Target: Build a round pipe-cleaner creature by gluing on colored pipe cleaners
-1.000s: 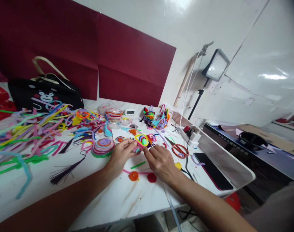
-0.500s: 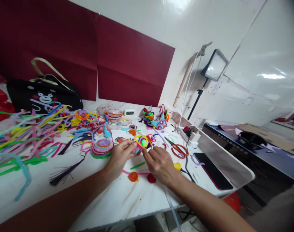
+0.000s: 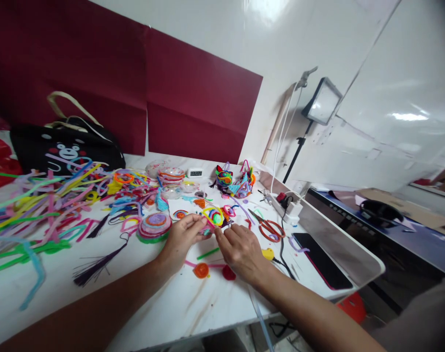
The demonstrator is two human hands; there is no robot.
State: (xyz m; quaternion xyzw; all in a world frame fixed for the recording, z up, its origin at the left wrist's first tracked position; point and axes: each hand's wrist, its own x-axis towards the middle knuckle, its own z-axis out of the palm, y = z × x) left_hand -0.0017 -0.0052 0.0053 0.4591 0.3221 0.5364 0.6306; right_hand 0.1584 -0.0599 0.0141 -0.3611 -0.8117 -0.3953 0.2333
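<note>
My left hand (image 3: 183, 240) is closed, thumb and fingers pinching a small pink pipe cleaner piece (image 3: 210, 224) above the table. The fingertips of my right hand (image 3: 240, 249) are closed at its other end. Right behind the fingertips shows a yellow loop (image 3: 206, 211) with a green and blue coil; whether it is joined to the pink piece I cannot tell. Below the hands lie a short green pipe cleaner (image 3: 207, 253), an orange coil (image 3: 201, 270) and a dark red coil (image 3: 228, 272). Left of my left hand sits a round pink and purple coiled piece (image 3: 154, 226).
A heap of pipe cleaners (image 3: 53, 195) covers the table's left side, before a black bag (image 3: 97, 151). Dark tassels (image 3: 101, 261) lie nearer. To the right are orange-handled scissors (image 3: 271, 231), a yellow glue gun (image 3: 268, 253), a power strip (image 3: 292, 212) and a phone (image 3: 323, 261).
Both hands stay in nearly the same place, still pinching the pink piece. The whole view has shifted slightly.
</note>
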